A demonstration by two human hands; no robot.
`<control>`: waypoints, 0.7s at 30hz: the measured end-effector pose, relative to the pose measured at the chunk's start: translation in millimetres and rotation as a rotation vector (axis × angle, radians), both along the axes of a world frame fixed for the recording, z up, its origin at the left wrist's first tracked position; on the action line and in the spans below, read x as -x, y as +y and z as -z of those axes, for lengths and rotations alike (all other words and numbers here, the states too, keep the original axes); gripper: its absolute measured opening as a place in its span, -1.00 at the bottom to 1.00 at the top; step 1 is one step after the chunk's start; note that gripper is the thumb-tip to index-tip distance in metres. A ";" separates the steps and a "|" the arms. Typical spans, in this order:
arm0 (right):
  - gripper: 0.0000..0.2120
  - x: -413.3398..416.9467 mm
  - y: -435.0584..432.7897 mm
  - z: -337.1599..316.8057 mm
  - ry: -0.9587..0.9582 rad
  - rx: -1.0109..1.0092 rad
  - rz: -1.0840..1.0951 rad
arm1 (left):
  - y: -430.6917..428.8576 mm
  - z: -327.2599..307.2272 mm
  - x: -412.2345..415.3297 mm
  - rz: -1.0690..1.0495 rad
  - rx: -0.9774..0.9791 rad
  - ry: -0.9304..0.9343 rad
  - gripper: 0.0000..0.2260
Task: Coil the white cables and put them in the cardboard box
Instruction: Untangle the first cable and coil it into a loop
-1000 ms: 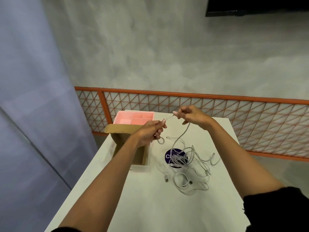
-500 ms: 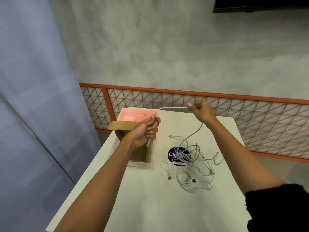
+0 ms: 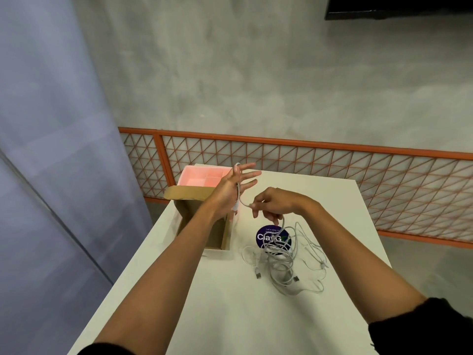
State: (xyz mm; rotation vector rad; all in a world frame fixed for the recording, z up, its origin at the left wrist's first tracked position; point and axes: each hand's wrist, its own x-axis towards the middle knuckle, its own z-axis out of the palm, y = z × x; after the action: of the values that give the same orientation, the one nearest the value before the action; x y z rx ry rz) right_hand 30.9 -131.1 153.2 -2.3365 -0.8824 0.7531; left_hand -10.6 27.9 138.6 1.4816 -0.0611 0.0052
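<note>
Back from 1 o'clock, the right grip (image 3: 273, 203) pinches the limp, light white cable (image 3: 238, 190), looping it over the open, spread-fingered left grip (image 3: 230, 188).

Pink divided tray (image 3: 197, 176), purple round sticker (image 3: 262, 237), orange lattice railing (image 3: 307, 144)

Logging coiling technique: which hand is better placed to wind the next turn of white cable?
Right. The right hand pinches the white cable leading from the pile; the left hand is spread open with the cable looped over it.
</note>
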 end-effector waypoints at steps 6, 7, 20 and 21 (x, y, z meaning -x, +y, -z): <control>-0.77 -2.7 1.4 -32.9 -0.023 -0.050 0.031 | -0.8 8.5 7.2 0.050 -0.233 0.101 -0.61; -0.78 -3.7 0.6 -37.9 -0.020 -0.056 0.042 | 0.5 8.7 7.3 0.066 -0.256 0.115 -0.62; -0.83 -22.1 -10.5 -36.3 0.003 -0.432 0.149 | 17.4 -9.7 12.6 0.397 0.282 0.289 -0.65; -0.82 -20.5 -9.0 -32.6 0.037 -0.455 0.166 | 16.0 -9.4 12.8 0.406 0.315 0.293 -0.64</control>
State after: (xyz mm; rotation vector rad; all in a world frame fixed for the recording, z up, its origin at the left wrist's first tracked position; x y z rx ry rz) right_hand 51.4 -140.1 185.8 -1.9557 -0.7409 0.4658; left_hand -23.4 43.9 148.0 1.1217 -0.1169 -0.5081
